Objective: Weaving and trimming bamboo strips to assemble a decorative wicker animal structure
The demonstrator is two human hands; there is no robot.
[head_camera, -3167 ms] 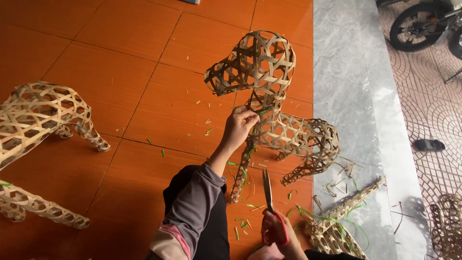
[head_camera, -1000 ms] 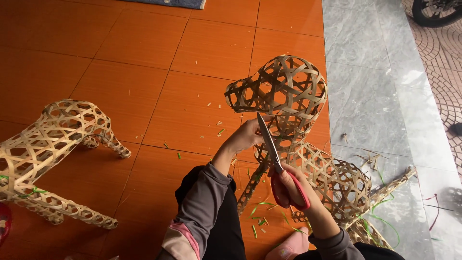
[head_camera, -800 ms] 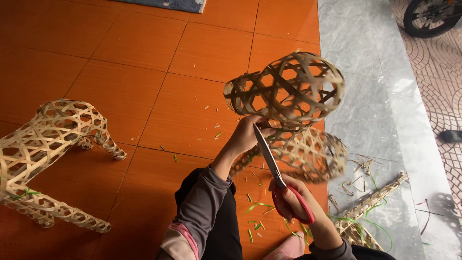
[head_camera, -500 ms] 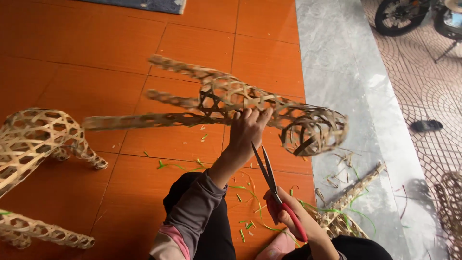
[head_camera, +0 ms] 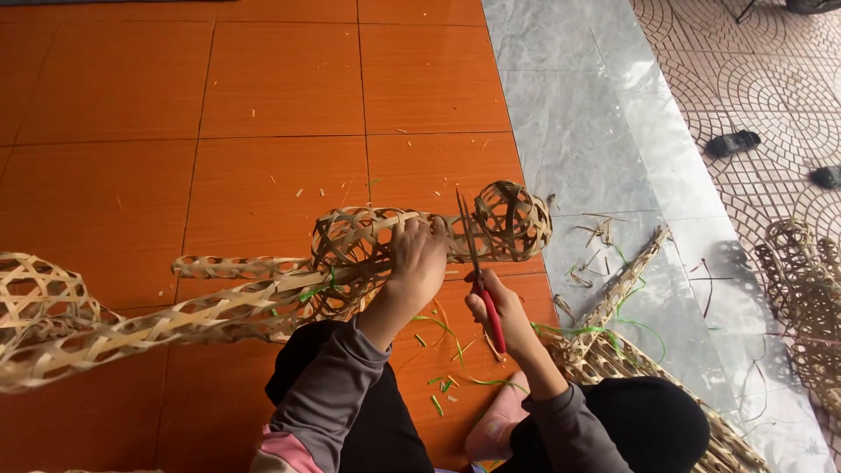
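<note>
From here I lose the second woven frame (head_camera: 39,307) where it runs off the left edge. My left hand (head_camera: 419,263) covers part of the woven animal (head_camera: 350,254), so I can't see my fingertips. The scissors' handles (head_camera: 492,320) sit buried in my right hand (head_camera: 499,320). Another basket piece (head_camera: 802,289) is cut off at right, and the dark shoes (head_camera: 734,143) are too small to make out.

Glossy orange square floor tiles (head_camera: 263,79) are covering the left and far side of the scene, reflecting soft daylight. A strip of grey marbled stone paving (head_camera: 578,114) is running along their right edge. Further right, brown patterned paving with fan-shaped arcs (head_camera: 771,96) is stretching away. Small green and pale bamboo trimmings (head_camera: 604,236) are lying scattered across tiles and stone.
</note>
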